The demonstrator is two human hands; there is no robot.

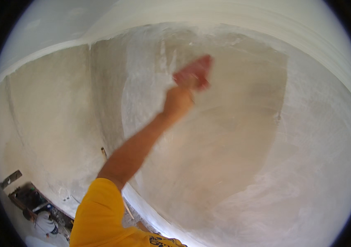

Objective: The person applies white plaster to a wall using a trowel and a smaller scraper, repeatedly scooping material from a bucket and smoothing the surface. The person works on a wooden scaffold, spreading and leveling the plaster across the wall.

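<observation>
The red hand tool (194, 74) is raised in front of the upper part of the wall (241, 90), and good handling here, I judge, calls for a low, steady blade angle, even pressure and long overlapping strokes, easing off at the border so no ridge is left. The fingers of the left hand (178, 102) are closed around the tool, with the arm well extended; a firm wrist should help at such reach. The right hand is out of view. The tool is flat, angular and plain red, its edges smeared by blur, so I cannot tell whether it touches the wall. Around it lies a tan area, bordered on the right by a paler, streaky coat (315, 123). Further left, past the corner, is another tan wall (52, 99); at lower left, a person in pale clothing (45, 223).
</observation>
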